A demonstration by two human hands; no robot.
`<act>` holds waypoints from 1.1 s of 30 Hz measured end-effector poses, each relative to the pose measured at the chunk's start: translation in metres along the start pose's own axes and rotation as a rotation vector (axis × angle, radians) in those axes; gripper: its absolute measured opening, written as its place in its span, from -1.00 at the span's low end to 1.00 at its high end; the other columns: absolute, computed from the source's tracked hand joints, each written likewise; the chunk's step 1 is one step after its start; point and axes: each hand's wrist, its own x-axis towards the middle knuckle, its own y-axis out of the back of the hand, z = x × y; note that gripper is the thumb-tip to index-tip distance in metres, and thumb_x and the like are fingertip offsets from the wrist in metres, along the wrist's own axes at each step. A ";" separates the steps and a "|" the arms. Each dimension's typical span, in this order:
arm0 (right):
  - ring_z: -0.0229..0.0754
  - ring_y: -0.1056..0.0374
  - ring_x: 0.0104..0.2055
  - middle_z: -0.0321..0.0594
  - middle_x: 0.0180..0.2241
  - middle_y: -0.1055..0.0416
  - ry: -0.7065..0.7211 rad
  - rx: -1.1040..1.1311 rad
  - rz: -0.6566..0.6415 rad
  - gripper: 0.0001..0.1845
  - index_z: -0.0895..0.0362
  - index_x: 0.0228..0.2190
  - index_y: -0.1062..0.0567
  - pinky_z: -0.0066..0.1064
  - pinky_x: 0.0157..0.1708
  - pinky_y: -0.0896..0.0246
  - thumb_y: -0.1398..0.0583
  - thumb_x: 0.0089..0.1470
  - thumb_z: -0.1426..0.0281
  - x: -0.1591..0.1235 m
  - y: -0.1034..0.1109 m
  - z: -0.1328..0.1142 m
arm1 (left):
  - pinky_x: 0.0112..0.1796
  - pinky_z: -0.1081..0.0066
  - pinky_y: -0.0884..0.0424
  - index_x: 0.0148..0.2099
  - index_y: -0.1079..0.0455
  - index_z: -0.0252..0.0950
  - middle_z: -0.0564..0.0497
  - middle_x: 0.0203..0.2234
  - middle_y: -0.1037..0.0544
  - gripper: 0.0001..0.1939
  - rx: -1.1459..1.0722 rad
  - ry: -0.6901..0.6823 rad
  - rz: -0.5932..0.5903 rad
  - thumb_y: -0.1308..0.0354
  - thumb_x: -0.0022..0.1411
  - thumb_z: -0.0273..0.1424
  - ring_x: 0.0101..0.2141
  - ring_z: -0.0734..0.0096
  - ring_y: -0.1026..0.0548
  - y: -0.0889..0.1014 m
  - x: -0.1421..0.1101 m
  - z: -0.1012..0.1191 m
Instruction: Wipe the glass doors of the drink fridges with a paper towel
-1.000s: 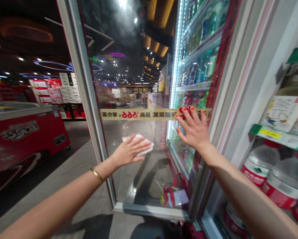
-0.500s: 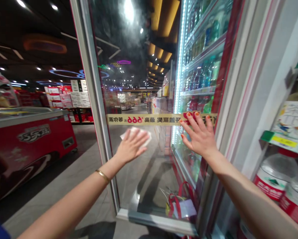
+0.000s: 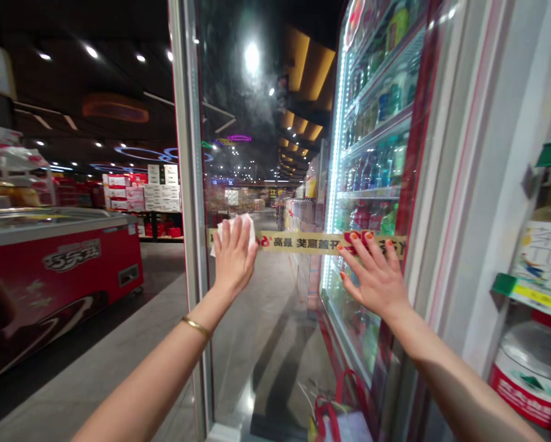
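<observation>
In the head view, the left hand (image 3: 233,258) is held flat and open against the glass door (image 3: 275,344) of a drinks fridge, fingers pointing upward. A crumpled white wipe (image 3: 229,230) is pressed between the palm and the glass, with its edges showing around the fingers. It is not clenched in a fist; it is kept in place by the flat hand. A gold bangle (image 3: 196,326) is worn on the left wrist.

The right hand (image 3: 373,276) is also laid open on the same glass, to the right of the left hand, with the fingers spread and nothing held. Its orange-painted fingertips (image 3: 369,236) touch a yellow printed strip (image 3: 303,242) that runs across the door between the hands.

Bottled drinks (image 3: 372,166) are seen on lit shelves behind the glass, beyond the right hand. Large water bottles (image 3: 526,374) are stood on a shelf further right. A red-handled bag (image 3: 335,420) is seen below the right hand, at the foot of the door. Left of the hands, past the metal door frame (image 3: 189,184), a red chest freezer (image 3: 59,264) is placed beside the aisle.
</observation>
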 end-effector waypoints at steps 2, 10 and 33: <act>0.09 0.02 0.62 -0.24 0.59 0.02 0.000 -0.005 0.004 -0.05 -0.14 0.56 -0.02 0.14 0.62 0.37 -0.28 0.31 0.13 0.000 0.000 0.000 | 0.51 -0.39 0.48 0.66 0.11 -0.17 -0.12 0.63 0.05 -0.24 -0.018 -0.051 -0.015 0.08 0.56 -0.10 0.61 -0.12 0.34 -0.005 0.006 0.019; 0.10 0.04 0.63 -0.22 0.59 0.03 0.004 0.014 0.008 -0.05 -0.13 0.56 0.00 0.16 0.62 0.36 -0.28 0.32 0.14 0.000 0.000 0.001 | 0.57 0.19 0.08 0.58 -0.02 0.31 0.41 0.55 -0.15 -0.36 -0.070 -0.436 -0.139 0.12 0.55 0.11 0.58 0.37 -0.02 0.013 0.008 0.034; 0.13 0.28 0.67 -0.12 0.59 0.00 -0.019 -0.006 0.008 -0.05 0.02 0.56 -0.03 0.20 0.62 0.48 -0.22 0.32 0.06 -0.004 -0.002 -0.002 | 0.53 0.42 0.06 0.55 -0.02 0.42 0.51 0.54 -0.13 -0.34 -0.096 -0.571 -0.015 0.09 0.49 0.22 0.56 0.50 -0.04 0.002 0.027 0.078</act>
